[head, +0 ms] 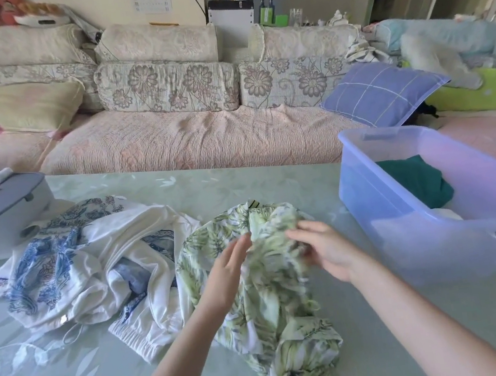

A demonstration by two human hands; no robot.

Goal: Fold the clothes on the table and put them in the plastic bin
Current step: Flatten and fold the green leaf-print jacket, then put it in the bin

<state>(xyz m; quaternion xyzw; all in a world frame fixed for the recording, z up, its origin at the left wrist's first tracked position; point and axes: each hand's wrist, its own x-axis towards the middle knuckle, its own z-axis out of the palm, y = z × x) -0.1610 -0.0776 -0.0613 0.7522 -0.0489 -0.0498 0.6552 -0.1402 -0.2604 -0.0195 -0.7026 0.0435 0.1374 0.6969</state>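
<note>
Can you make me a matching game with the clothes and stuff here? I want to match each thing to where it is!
Things:
1. leaf-print garment
2. white and blue garment
3. dark green cloth
4. grey case

Places:
A. inside the plastic bin
B. far left end of the table
C. between the white and blue garment and the plastic bin
D. between the grey case and the leaf-print garment

Pairs: 1-C, 2-D, 3-A, 4-B

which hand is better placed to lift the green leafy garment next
Probably the right. The right hand has its fingers curled into the green leafy garment and sits on the side of the plastic bin; the left hand only touches the cloth with straight fingers.
</note>
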